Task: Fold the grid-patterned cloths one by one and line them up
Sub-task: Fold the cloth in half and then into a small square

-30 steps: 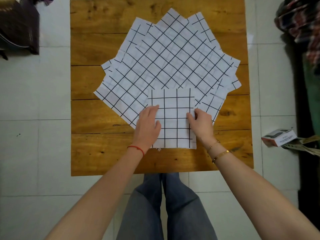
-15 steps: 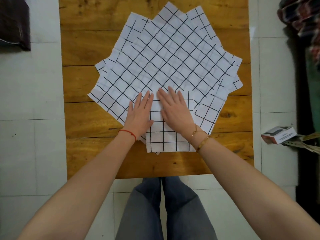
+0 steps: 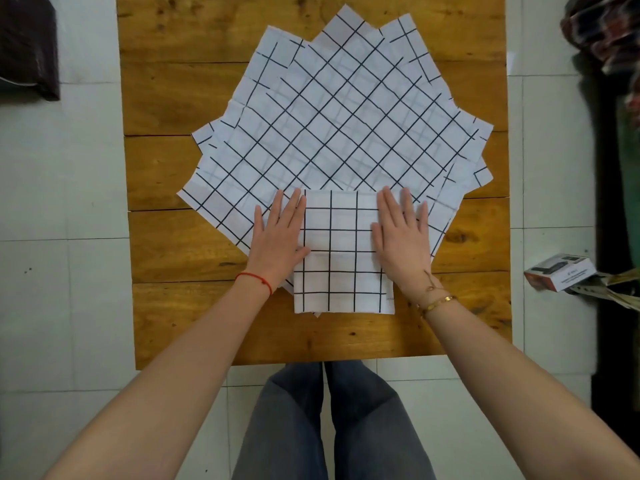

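A folded white cloth with a black grid (image 3: 341, 258) lies near the front of the wooden table (image 3: 180, 306), on top of a fanned pile of several unfolded grid cloths (image 3: 339, 112). My left hand (image 3: 278, 237) lies flat with straight fingers on the folded cloth's left edge. My right hand (image 3: 401, 237) lies flat on its right edge, fingers pointing away from me. Both palms press the fold down, and a strip of the folded cloth shows between them.
A small white and red box (image 3: 559, 271) lies on the tiled floor to the right of the table. Dark fabric (image 3: 27, 46) sits on the floor at the upper left. Patterned clothes (image 3: 606, 36) hang at the upper right. My legs are below the table's front edge.
My hands slid from the folded cloth's sides up to its middle, side by side, then spread apart to its left and right edges. The folded cloth stayed in place.
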